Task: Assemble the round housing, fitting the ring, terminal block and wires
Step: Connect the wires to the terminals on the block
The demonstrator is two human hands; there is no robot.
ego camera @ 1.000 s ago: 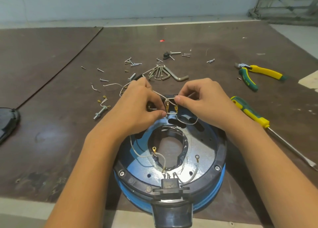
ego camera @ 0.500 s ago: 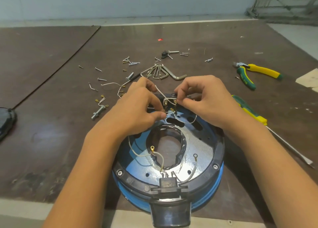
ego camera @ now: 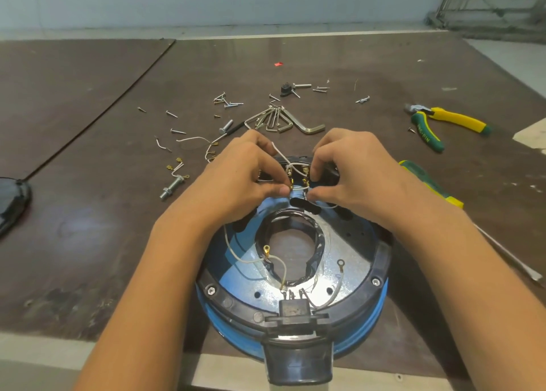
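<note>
The round housing (ego camera: 369,328), blue with a black ring (ego camera: 381,260) screwed onto its rim, is parked at the near edge of the table (ego camera: 88,228). The terminal block (ego camera: 295,170) is tucked against the far side of the housing, right between the two hands.

The white wires (ego camera: 277,151) are being worked at that block. One wire end is pinched between thumb and forefinger of the left hand (ego camera: 236,181), with the other fingers curled in behind. Another wire is pinched just beside it by the right hand (ego camera: 354,178), thumb underneath and fingertips on top of the block. Which slot each brass tip is lined up with can't really be made out, since it's all bunched up under the fingers.

Two ring-tipped wire ends are left loose: one (ego camera: 267,247) over the housing's middle opening, one (ego camera: 340,262) lying on the shiny plate. A black plug (ego camera: 292,308) is seated at the near rim, with wires running out of it.

Further back, a bunch of hex keys (ego camera: 283,119) and scattered screws (ego camera: 227,101) can be seen. A bolt (ego camera: 171,187) is lying off to the left. Pliers (ego camera: 428,125) are laid out on the right, and a screwdriver (ego camera: 428,184) is partly covered by the right forearm.
</note>
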